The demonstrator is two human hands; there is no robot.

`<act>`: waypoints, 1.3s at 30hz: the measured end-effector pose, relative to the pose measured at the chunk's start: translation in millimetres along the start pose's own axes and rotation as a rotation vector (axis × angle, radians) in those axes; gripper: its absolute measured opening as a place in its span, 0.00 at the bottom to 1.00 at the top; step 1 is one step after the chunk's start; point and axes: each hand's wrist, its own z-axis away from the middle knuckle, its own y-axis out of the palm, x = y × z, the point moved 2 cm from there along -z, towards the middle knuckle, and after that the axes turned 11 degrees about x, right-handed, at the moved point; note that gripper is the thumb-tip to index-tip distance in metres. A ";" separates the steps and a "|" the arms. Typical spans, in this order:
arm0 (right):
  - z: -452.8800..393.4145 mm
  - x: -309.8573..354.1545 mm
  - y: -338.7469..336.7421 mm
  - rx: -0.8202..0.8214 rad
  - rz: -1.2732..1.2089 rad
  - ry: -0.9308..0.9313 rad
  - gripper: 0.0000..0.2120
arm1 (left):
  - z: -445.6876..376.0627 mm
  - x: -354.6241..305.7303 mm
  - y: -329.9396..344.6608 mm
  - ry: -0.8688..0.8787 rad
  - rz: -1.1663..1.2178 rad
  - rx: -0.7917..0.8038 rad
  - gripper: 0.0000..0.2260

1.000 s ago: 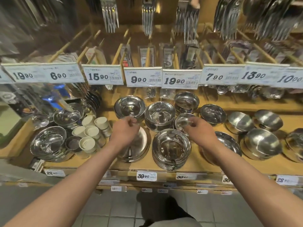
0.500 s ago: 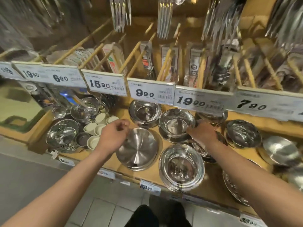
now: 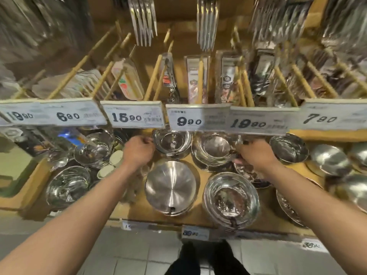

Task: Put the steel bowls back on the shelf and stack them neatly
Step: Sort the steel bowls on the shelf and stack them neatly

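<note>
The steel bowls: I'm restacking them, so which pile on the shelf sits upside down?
The front pile left of centre, just below the left hand. It shows a flat brushed underside, while the other piles show their shiny hollow insides.

Wooden shelf (image 3: 200,171) in front of me carries steel ware directly on its board. Front centre: inverted steel pan (image 3: 171,189). Just right of it: stack of bowls (image 3: 231,199). Back row: bowl stack (image 3: 172,142) and wider bowl stack (image 3: 213,150) side by side. Far left: glossy bowls (image 3: 68,185), with small white cups (image 3: 116,156) just right of them. Right end: matte bowls (image 3: 330,162), blurred.
</note>
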 end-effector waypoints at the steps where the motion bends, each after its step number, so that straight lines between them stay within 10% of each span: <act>1: 5.3 -1.5 -1.8 0.005 -0.075 0.004 0.14 | -8.7 0.3 -1.0 -0.003 -0.023 -0.006 0.06; 16: 78.6 -39.8 -11.8 -0.120 -0.476 0.104 0.10 | -65.4 12.4 29.8 -0.103 -0.478 0.173 0.18; 30: 88.6 -45.1 -21.7 -0.065 -0.533 0.087 0.11 | -69.2 -3.1 22.8 -0.206 -0.365 0.066 0.18; 39: 94.9 -55.2 -46.0 -0.028 -0.671 0.085 0.13 | -53.9 -17.1 8.9 -0.150 0.139 0.093 0.03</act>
